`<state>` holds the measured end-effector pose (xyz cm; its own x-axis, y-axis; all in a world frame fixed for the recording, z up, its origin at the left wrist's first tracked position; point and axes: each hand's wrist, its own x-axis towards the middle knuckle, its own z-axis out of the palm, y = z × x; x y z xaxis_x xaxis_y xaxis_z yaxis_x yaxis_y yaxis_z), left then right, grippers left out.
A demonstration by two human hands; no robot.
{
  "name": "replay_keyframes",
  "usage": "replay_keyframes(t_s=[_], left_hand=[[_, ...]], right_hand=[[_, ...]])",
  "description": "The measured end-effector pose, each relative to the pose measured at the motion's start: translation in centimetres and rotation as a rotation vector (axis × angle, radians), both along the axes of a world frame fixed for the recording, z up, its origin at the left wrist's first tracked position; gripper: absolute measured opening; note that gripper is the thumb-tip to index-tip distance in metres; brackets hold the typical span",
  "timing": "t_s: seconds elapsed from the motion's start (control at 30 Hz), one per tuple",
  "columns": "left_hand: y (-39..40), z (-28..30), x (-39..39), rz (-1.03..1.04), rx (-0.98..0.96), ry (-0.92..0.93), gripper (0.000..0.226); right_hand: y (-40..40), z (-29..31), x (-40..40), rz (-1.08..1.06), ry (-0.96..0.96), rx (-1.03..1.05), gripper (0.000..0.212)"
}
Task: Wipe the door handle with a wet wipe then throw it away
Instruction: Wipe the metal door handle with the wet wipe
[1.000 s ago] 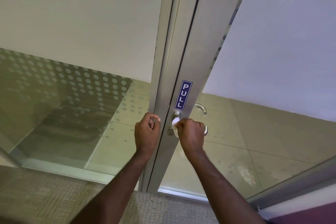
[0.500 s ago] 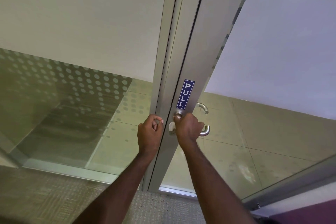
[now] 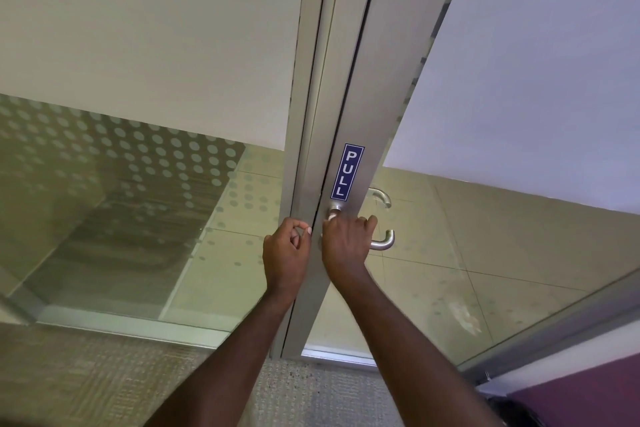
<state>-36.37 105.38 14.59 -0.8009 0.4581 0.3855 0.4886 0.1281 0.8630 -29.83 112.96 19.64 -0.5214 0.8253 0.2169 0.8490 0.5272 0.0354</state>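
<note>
The silver lever door handle (image 3: 383, 243) is fixed to the aluminium door stile (image 3: 360, 107), below a blue PULL sticker (image 3: 347, 171). My right hand (image 3: 344, 248) is closed over the handle near its round base. Only the handle's curved free end sticks out to the right. The wet wipe is hidden under this hand's fingers. My left hand (image 3: 286, 253) is curled into a loose fist with thumb on forefinger. It rests against the frame (image 3: 304, 135) just left of the door edge.
A second handle (image 3: 381, 197) shows through the glass on the door's far side. Frosted and dotted glass panels (image 3: 138, 156) flank the door. Tiled floor lies beyond it, carpet (image 3: 86, 378) under me, and a purple surface (image 3: 571, 388) at the lower right.
My right hand has slid up the handle toward its base and closed tighter. The white wipe that showed at my fingertips a second ago is now covered. The left hand has stayed put.
</note>
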Motion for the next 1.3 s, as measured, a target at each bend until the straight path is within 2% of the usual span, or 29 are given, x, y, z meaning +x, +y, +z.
replay_keyframes(t_s=[0.07,0.13,0.23,0.4,0.5,0.6,0.67,0.77,0.9,0.97,1.07,1.2,1.3], left_hand=[[0.1,0.0,-0.2,0.028,0.008,-0.016,0.008],[0.3,-0.2,-0.4,0.051,0.0,-0.018,0.008],[0.5,-0.1,-0.5,0.056,-0.007,-0.016,0.006],[1.0,-0.1,-0.4,0.059,-0.006,-0.003,0.005],[1.4,-0.3,0.1,0.056,0.006,0.008,0.009],[1.8,-0.2,0.5,0.062,-0.004,0.006,0.011],[2.0,-0.3,0.5,0.067,-0.001,0.006,0.011],[2.3,-0.2,0.6,0.06,0.016,0.0,0.011],[2.9,-0.6,1.2,0.068,0.043,-0.018,0.013],[3.2,-0.6,1.7,0.051,0.091,-0.021,0.012],[3.6,0.0,2.4,0.015,0.148,-0.02,0.006],[3.5,1.3,2.7,-0.063,0.2,-0.03,0.003],[3.3,2.6,3.2,-0.125,0.231,-0.052,0.018]], right_hand=[[-0.1,-0.8,1.4,0.068,-0.095,0.042,0.033],[0.0,-1.4,2.9,0.103,-0.103,0.051,0.043],[0.3,-1.1,2.9,0.117,-0.139,-0.012,0.042],[0.5,-1.1,0.0,0.027,0.02,-0.08,0.044],[1.3,-2.5,2.6,0.221,-0.039,0.069,0.045],[4.4,-2.7,6.6,0.547,-0.07,0.264,0.02],[7.3,-2.4,9.2,0.711,-0.119,0.374,0.018],[11.2,-1.9,12.9,0.838,-0.131,0.419,0.024],[13.0,-1.4,14.7,0.834,-0.076,0.387,0.029],[12.3,-1.8,14.3,0.744,0.015,0.338,0.024],[10.4,-3.3,13.8,0.494,0.285,0.163,0.024],[6.8,-4.7,11.7,0.217,0.878,-0.249,0.023],[5.2,-4.6,10.1,0.078,1.22,-0.477,0.027]])
